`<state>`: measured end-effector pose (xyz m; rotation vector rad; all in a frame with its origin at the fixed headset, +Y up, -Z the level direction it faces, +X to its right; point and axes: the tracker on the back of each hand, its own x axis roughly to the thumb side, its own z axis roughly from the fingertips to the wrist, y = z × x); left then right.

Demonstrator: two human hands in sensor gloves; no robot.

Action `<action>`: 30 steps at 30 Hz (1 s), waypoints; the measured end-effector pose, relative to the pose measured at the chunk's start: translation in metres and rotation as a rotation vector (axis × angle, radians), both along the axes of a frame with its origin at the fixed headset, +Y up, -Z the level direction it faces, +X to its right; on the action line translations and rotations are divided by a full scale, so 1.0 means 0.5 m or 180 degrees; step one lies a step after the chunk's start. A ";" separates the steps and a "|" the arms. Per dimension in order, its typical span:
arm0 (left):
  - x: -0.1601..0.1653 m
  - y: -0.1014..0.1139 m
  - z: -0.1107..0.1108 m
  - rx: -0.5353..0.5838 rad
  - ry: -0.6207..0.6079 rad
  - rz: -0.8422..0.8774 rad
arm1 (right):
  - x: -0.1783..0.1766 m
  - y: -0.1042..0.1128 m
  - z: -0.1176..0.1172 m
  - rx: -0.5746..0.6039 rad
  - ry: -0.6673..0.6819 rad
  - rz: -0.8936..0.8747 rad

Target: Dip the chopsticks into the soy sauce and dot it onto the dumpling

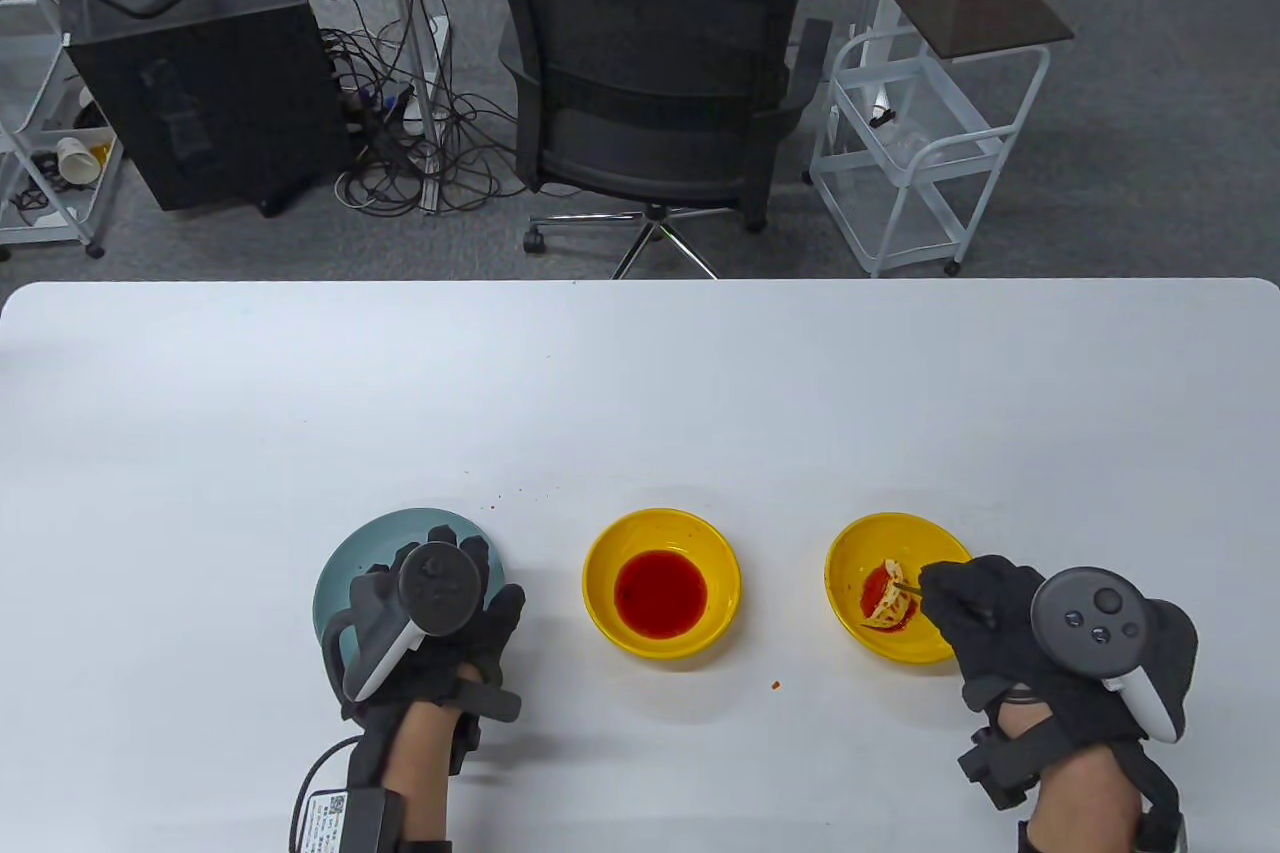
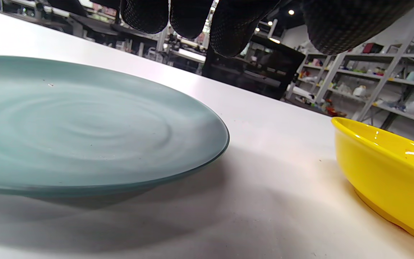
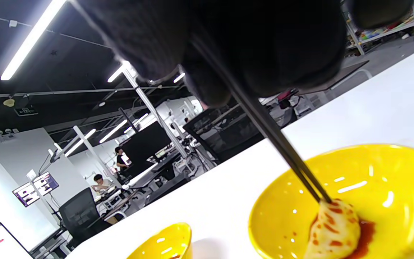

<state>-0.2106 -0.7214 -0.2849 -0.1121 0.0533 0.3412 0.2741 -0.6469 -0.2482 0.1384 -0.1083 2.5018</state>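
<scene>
My right hand (image 1: 975, 598) grips dark chopsticks (image 3: 279, 144); their tips touch the top of a pale dumpling (image 3: 332, 230) spotted with red sauce. The dumpling (image 1: 888, 603) lies in the right yellow bowl (image 1: 850, 558) beside a red sauce pool. The middle yellow bowl (image 1: 662, 526) holds red-brown soy sauce (image 1: 661, 592); it also shows in the left wrist view (image 2: 386, 172). My left hand (image 1: 440, 593) rests flat on a grey-green plate (image 1: 345, 558), fingers spread, holding nothing. In the left wrist view the fingertips (image 2: 232, 28) hang above the plate (image 2: 84, 122).
The white table (image 1: 640, 393) reaches to its far edge. Small red sauce specks (image 1: 775, 684) lie on it near the bowls. A black office chair (image 1: 650, 93) and a white cart (image 1: 920, 153) stand beyond the far edge.
</scene>
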 end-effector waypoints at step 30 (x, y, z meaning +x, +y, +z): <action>-0.003 0.000 0.001 0.0008 0.0019 -0.0016 | 0.001 0.017 0.018 0.0065 -0.0153 -0.0025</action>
